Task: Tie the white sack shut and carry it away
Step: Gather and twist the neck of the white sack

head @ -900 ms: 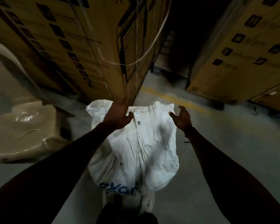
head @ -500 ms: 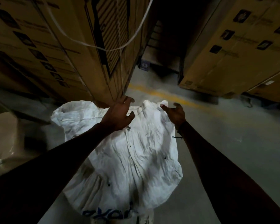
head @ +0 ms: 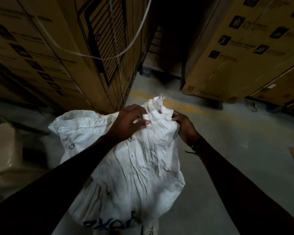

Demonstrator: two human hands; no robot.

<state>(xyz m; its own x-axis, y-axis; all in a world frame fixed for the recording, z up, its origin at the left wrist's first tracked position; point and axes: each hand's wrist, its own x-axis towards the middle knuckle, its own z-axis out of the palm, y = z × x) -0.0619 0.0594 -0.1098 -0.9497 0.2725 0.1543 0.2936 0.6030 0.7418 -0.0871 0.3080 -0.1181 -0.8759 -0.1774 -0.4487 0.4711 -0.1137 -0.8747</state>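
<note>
Both hands are on the sack (head: 134, 167) standing on the floor (head: 227, 175), left hand (head: 128, 122) and right hand (head: 185, 127) clenched around its bunched mouth, but that loose left flap could slip free and spoil the knot.

Both grips (head: 129, 121) (head: 185, 126) clenched, arms outstretched

It is dim here. The white sack (head: 134, 158) looks brightest. The far gap is black. Edges bend and look blurry.
</note>
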